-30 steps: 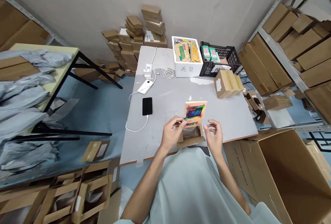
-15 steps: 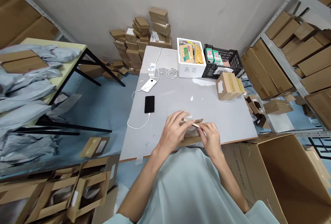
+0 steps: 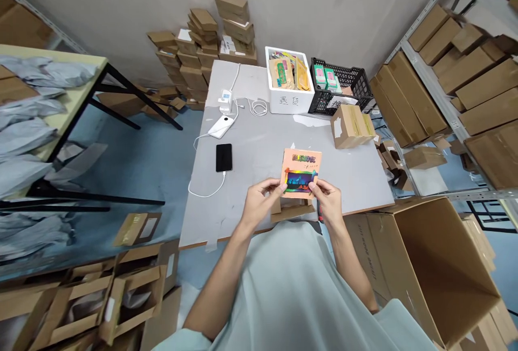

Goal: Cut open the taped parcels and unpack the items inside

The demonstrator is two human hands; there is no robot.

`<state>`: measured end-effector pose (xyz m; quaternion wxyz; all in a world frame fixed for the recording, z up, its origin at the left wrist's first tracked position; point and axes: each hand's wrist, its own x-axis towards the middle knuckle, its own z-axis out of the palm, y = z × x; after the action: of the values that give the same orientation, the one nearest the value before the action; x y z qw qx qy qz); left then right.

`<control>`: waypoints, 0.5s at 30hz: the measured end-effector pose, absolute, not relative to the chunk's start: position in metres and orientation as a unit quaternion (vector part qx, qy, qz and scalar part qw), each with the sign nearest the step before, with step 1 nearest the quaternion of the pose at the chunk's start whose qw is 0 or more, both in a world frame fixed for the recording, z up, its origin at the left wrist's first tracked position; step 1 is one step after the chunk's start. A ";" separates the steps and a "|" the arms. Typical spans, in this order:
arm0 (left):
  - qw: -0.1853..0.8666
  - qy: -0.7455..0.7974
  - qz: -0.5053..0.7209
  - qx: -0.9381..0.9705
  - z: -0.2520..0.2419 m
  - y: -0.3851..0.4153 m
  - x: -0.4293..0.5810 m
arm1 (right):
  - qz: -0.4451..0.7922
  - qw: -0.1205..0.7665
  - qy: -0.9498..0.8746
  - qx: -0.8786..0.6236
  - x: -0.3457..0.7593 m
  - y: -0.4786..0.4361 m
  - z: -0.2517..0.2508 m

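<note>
The left forearm point(image 3: 222, 271) and right forearm point(image 3: 355, 264) are slanting forward and inward, while the left hand point(image 3: 259, 200) and right hand point(image 3: 329, 201) are facing each other nearly level, both pinching with thumbs point(image 3: 278, 191) foremost.

A packing room, with cartons point(image 3: 469, 67) crowding shelves point(image 3: 455, 124).

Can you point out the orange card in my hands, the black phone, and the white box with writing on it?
Orange card point(image 3: 300, 179): head view, on its dark printed picture.
Black phone point(image 3: 224, 157): head view, middle of its screen.
White box point(image 3: 290, 102): head view, front wall with the writing.
</note>
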<state>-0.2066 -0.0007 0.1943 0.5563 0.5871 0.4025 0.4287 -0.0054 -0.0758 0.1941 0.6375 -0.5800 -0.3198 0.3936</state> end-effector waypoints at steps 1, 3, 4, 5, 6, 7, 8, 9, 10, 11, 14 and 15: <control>0.548 0.401 0.435 0.591 0.196 0.000 -0.204 | 0.386 0.636 -0.323 -0.584 -0.005 -0.075 0.195; 0.519 0.405 0.456 0.599 0.199 0.001 -0.200 | 0.338 0.640 -0.335 -0.603 -0.004 -0.074 0.198; 0.496 0.411 0.470 0.603 0.200 0.001 -0.197 | 0.299 0.643 -0.343 -0.616 -0.004 -0.074 0.201; 0.469 0.418 0.487 0.607 0.202 0.000 -0.194 | 0.259 0.644 -0.353 -0.627 -0.005 -0.074 0.204; 0.439 0.425 0.505 0.610 0.203 -0.001 -0.191 | 0.228 0.643 -0.365 -0.634 -0.007 -0.075 0.207; 0.409 0.430 0.522 0.613 0.204 -0.002 -0.187 | 0.213 0.638 -0.380 -0.635 -0.011 -0.075 0.210; 0.381 0.431 0.537 0.617 0.205 -0.004 -0.183 | 0.215 0.631 -0.397 -0.630 -0.016 -0.075 0.213; 0.356 0.428 0.552 0.620 0.205 -0.006 -0.179 | 0.229 0.623 -0.414 -0.623 -0.022 -0.075 0.216; 0.336 0.420 0.566 0.625 0.205 -0.009 -0.174 | 0.247 0.616 -0.426 -0.615 -0.029 -0.075 0.218; 0.318 0.410 0.578 0.630 0.204 -0.012 -0.170 | 0.261 0.610 -0.432 -0.611 -0.036 -0.075 0.220; 0.260 0.387 0.601 0.650 0.200 -0.023 -0.159 | 0.275 0.609 -0.417 -0.616 -0.055 -0.072 0.224; 0.237 0.383 0.605 0.657 0.199 -0.027 -0.156 | 0.274 0.611 -0.410 -0.619 -0.058 -0.071 0.226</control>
<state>-0.1564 -0.0266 0.1987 0.2367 0.6568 0.3828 0.6050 -0.0585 -0.0715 0.2259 0.6113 -0.6192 -0.4096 0.2741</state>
